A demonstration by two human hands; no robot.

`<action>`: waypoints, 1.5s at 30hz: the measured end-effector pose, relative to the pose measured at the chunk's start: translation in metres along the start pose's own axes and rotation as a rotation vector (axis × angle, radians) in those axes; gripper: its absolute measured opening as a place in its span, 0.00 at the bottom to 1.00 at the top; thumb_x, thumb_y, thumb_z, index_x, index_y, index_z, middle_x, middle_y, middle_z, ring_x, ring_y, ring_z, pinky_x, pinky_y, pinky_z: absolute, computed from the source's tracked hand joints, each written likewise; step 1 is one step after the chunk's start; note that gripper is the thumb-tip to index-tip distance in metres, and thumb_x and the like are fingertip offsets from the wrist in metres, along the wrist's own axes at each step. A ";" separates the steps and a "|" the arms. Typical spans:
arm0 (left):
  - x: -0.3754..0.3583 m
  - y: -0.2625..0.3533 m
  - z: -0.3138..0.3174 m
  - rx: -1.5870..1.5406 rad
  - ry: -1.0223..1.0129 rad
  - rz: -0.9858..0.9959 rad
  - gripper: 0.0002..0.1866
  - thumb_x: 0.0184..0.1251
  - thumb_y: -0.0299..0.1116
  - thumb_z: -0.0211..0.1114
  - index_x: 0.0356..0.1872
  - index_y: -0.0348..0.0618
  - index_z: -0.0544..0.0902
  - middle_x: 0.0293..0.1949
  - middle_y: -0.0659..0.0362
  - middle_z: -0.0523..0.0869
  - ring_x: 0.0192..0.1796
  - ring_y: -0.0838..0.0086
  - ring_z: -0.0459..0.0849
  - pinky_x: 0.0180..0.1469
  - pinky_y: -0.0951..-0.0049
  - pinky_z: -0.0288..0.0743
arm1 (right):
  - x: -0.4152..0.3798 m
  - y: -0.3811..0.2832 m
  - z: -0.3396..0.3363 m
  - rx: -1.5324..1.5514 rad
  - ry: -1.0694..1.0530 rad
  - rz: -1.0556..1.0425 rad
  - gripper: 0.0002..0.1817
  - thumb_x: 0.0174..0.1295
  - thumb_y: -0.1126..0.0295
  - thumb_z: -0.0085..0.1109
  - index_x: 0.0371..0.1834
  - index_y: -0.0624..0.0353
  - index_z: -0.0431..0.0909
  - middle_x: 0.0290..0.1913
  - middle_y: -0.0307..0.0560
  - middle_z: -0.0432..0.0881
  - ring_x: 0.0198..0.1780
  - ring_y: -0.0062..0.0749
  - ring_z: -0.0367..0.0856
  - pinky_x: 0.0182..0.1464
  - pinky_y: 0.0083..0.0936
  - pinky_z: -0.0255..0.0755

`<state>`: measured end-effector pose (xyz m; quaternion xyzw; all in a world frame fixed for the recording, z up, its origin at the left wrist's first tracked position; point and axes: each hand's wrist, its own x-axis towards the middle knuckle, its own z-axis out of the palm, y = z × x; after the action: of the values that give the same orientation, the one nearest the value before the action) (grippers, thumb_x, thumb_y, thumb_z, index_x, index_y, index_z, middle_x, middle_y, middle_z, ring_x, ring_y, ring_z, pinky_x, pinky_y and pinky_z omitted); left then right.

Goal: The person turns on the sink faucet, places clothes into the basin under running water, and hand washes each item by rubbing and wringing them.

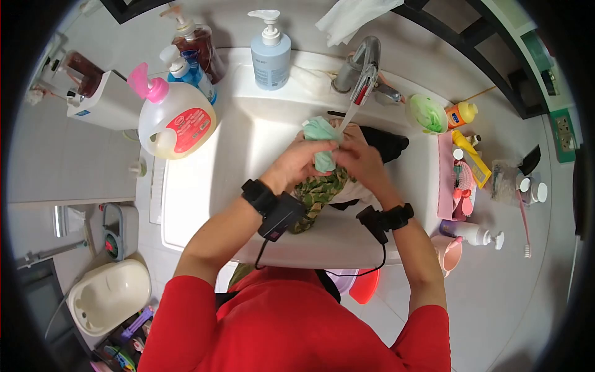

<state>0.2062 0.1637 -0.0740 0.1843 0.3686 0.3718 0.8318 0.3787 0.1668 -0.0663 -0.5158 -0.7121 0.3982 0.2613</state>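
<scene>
One wide head-worn view, forward and steeply down, from close above the hands point(299, 161) and sink point(197, 204).

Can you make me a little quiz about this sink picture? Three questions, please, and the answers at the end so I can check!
1. True or false: water is running from the tap.
2. What colour is the bunched cloth that the left hand is holding?
3. Pick one. The patterned cloth in the sink has:
a) stripes
b) camouflage
c) dots

Key:
1. True.
2. Pale green.
3. b) camouflage.
</scene>
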 end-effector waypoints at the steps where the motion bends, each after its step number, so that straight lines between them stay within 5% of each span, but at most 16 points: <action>1: -0.006 0.002 0.003 0.077 -0.005 0.058 0.21 0.59 0.31 0.60 0.53 0.49 0.66 0.40 0.60 0.77 0.43 0.68 0.79 0.38 0.64 0.77 | -0.001 -0.005 -0.008 0.143 -0.081 0.266 0.17 0.51 0.63 0.62 0.41 0.61 0.76 0.38 0.49 0.76 0.44 0.29 0.74 0.36 0.24 0.74; 4: -0.007 -0.001 0.003 0.148 0.008 0.067 0.27 0.55 0.23 0.56 0.57 0.47 0.60 0.46 0.56 0.74 0.47 0.65 0.78 0.40 0.63 0.77 | 0.002 0.011 0.009 0.459 0.097 0.018 0.09 0.56 0.68 0.57 0.36 0.60 0.79 0.30 0.42 0.78 0.34 0.22 0.76 0.30 0.17 0.72; 7: -0.003 -0.002 -0.004 0.216 0.062 0.012 0.32 0.49 0.18 0.52 0.60 0.46 0.57 0.49 0.54 0.72 0.48 0.62 0.77 0.42 0.62 0.77 | -0.002 0.012 0.012 0.401 0.186 0.233 0.07 0.58 0.70 0.54 0.32 0.61 0.79 0.26 0.39 0.78 0.25 0.22 0.76 0.25 0.14 0.70; 11: 0.001 -0.010 -0.039 0.420 0.105 0.079 0.38 0.43 0.14 0.48 0.63 0.45 0.54 0.50 0.52 0.71 0.49 0.61 0.76 0.45 0.66 0.77 | -0.005 0.010 -0.004 0.379 0.231 0.288 0.08 0.58 0.68 0.53 0.32 0.61 0.78 0.26 0.37 0.78 0.24 0.18 0.75 0.23 0.14 0.69; 14: -0.017 -0.008 -0.016 0.326 0.071 0.156 0.39 0.42 0.14 0.48 0.63 0.44 0.54 0.49 0.51 0.71 0.51 0.62 0.75 0.45 0.70 0.76 | -0.008 0.008 0.010 0.354 0.134 0.261 0.10 0.58 0.68 0.56 0.38 0.63 0.77 0.28 0.37 0.78 0.30 0.16 0.74 0.32 0.16 0.70; 16: -0.020 -0.005 -0.005 0.387 0.057 0.158 0.40 0.42 0.14 0.48 0.64 0.44 0.53 0.49 0.51 0.71 0.51 0.62 0.75 0.45 0.70 0.76 | -0.006 0.009 0.032 0.165 0.210 -0.181 0.08 0.52 0.70 0.59 0.33 0.63 0.78 0.23 0.38 0.76 0.25 0.21 0.72 0.28 0.19 0.67; 17: -0.022 -0.003 -0.004 0.446 0.048 0.163 0.40 0.42 0.14 0.48 0.65 0.44 0.53 0.49 0.52 0.71 0.51 0.62 0.75 0.46 0.70 0.75 | -0.007 0.004 0.031 0.164 0.210 -0.186 0.08 0.52 0.70 0.59 0.33 0.63 0.78 0.23 0.38 0.76 0.25 0.21 0.72 0.28 0.19 0.67; 19: -0.015 -0.003 -0.017 0.557 0.098 0.206 0.38 0.44 0.15 0.48 0.64 0.44 0.56 0.50 0.51 0.73 0.51 0.63 0.75 0.45 0.71 0.75 | -0.015 -0.009 0.027 0.153 0.247 0.024 0.09 0.49 0.72 0.61 0.32 0.64 0.76 0.22 0.39 0.75 0.24 0.23 0.70 0.30 0.21 0.66; 23: -0.009 -0.004 -0.036 1.003 0.324 0.377 0.26 0.52 0.20 0.49 0.57 0.39 0.67 0.46 0.41 0.79 0.51 0.57 0.78 0.51 0.67 0.71 | -0.018 -0.017 0.022 0.002 0.341 0.017 0.09 0.49 0.72 0.61 0.30 0.65 0.74 0.21 0.40 0.74 0.23 0.22 0.70 0.29 0.21 0.66; 26: -0.020 0.009 -0.054 1.167 0.498 0.430 0.21 0.53 0.23 0.49 0.52 0.39 0.73 0.43 0.43 0.81 0.49 0.56 0.79 0.50 0.64 0.72 | -0.014 -0.002 0.008 -0.044 0.440 0.245 0.07 0.51 0.72 0.59 0.26 0.64 0.72 0.20 0.39 0.74 0.24 0.20 0.71 0.29 0.21 0.66; 31: -0.027 0.014 -0.059 0.924 0.432 0.430 0.23 0.51 0.27 0.57 0.52 0.41 0.74 0.37 0.49 0.83 0.41 0.63 0.82 0.41 0.68 0.74 | -0.010 -0.027 0.014 0.742 0.452 0.187 0.05 0.59 0.70 0.54 0.29 0.58 0.72 0.27 0.36 0.75 0.28 0.17 0.72 0.31 0.17 0.67; 34: -0.057 0.022 -0.028 0.609 0.294 0.230 0.29 0.53 0.31 0.62 0.59 0.48 0.68 0.28 0.63 0.74 0.32 0.75 0.74 0.32 0.76 0.69 | -0.008 -0.042 0.019 0.934 0.347 0.165 0.05 0.60 0.70 0.54 0.34 0.59 0.72 0.30 0.35 0.75 0.30 0.15 0.70 0.33 0.14 0.64; 38: -0.047 0.018 -0.047 0.658 0.281 0.227 0.24 0.54 0.32 0.60 0.56 0.47 0.72 0.32 0.56 0.78 0.35 0.68 0.78 0.34 0.71 0.72 | -0.008 -0.043 0.018 0.606 0.418 0.087 0.06 0.60 0.70 0.55 0.36 0.60 0.73 0.28 0.34 0.73 0.29 0.14 0.67 0.32 0.14 0.62; 41: -0.038 0.021 -0.066 0.926 0.458 0.380 0.18 0.56 0.32 0.56 0.49 0.45 0.77 0.35 0.49 0.81 0.37 0.59 0.80 0.38 0.66 0.73 | -0.010 -0.037 0.013 0.350 0.454 -0.010 0.07 0.59 0.70 0.56 0.35 0.62 0.73 0.25 0.33 0.71 0.27 0.13 0.64 0.30 0.14 0.61; 43: -0.037 0.025 -0.071 1.159 0.559 0.996 0.15 0.58 0.32 0.52 0.44 0.42 0.79 0.35 0.45 0.82 0.38 0.52 0.80 0.43 0.63 0.73 | -0.019 -0.042 0.012 0.215 0.436 0.015 0.07 0.58 0.71 0.57 0.34 0.63 0.73 0.23 0.32 0.71 0.26 0.13 0.64 0.29 0.15 0.61; 45: -0.035 0.037 -0.070 0.981 0.543 0.844 0.15 0.58 0.31 0.50 0.44 0.42 0.79 0.33 0.46 0.82 0.35 0.55 0.80 0.41 0.64 0.73 | -0.026 -0.047 0.014 0.174 0.379 0.015 0.07 0.58 0.70 0.57 0.34 0.63 0.74 0.23 0.32 0.71 0.26 0.14 0.64 0.29 0.15 0.61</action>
<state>0.1197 0.1638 -0.0824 0.5664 0.5854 0.4866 0.3157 0.3518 0.1307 -0.0334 -0.5622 -0.6095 0.3559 0.4310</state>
